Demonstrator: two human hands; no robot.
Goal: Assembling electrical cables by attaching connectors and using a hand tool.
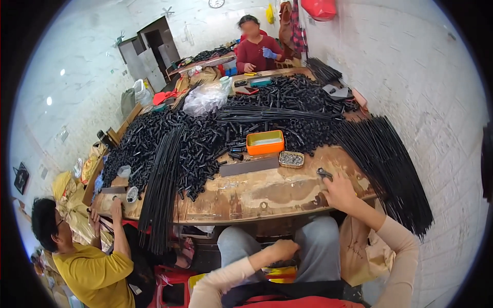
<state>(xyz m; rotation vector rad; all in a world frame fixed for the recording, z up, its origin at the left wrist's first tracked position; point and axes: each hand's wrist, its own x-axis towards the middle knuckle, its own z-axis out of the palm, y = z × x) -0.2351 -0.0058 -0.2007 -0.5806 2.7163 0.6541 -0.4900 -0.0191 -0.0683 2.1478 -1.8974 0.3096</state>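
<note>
My right hand is at the right front of the wooden table, its fingers closed on a small black piece with a curved, ring-like end. Part of that piece is hidden by the fingers, so its kind is unclear. Above my lap, below the table's front edge, is my left hand with curled fingers; whether anything is inside them does not show. Left of my right hand stand a clear tray of small metal pieces and an orange box. A dark flat bar lies beside them.
Short black tubes are heaped across the table. Long thin black rods lie in bundles at the left and right, overhanging the edge. A co-worker in yellow sits at my left; another in dark red is across the table.
</note>
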